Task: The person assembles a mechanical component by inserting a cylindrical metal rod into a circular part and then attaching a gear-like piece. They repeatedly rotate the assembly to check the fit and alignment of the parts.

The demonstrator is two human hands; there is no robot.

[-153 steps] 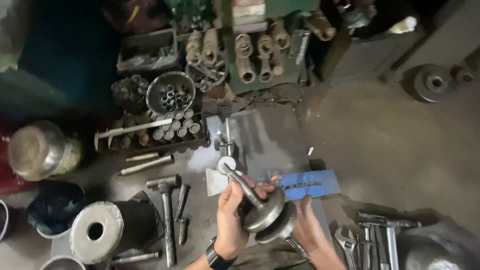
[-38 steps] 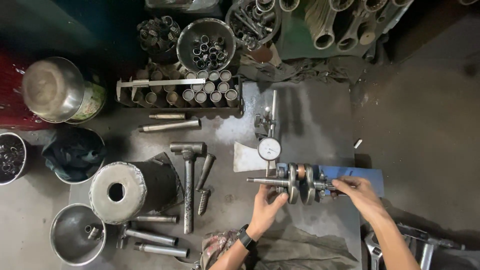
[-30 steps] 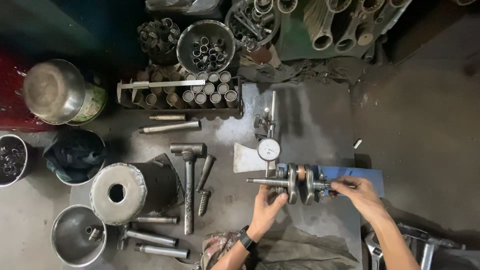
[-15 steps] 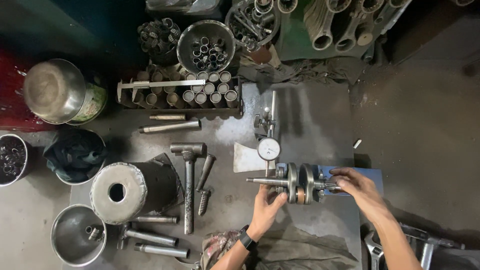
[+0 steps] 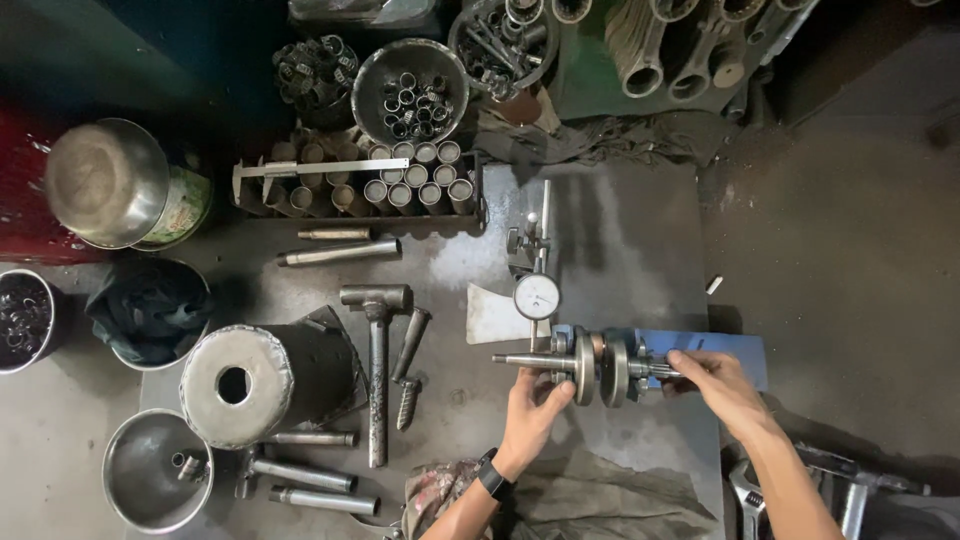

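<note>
The crankshaft lies level on a blue stand on the grey plate, just below the dial gauge, and both hands are on it. The left hand has its fingers curled against the left web and the thin shaft end, while the right hand pinches the right shaft end with its fingertips. To the left, well apart from the hands, lie a hammer, a steel cylinder with a hole in its face, and a caliper on a tray of tubes.
</note>
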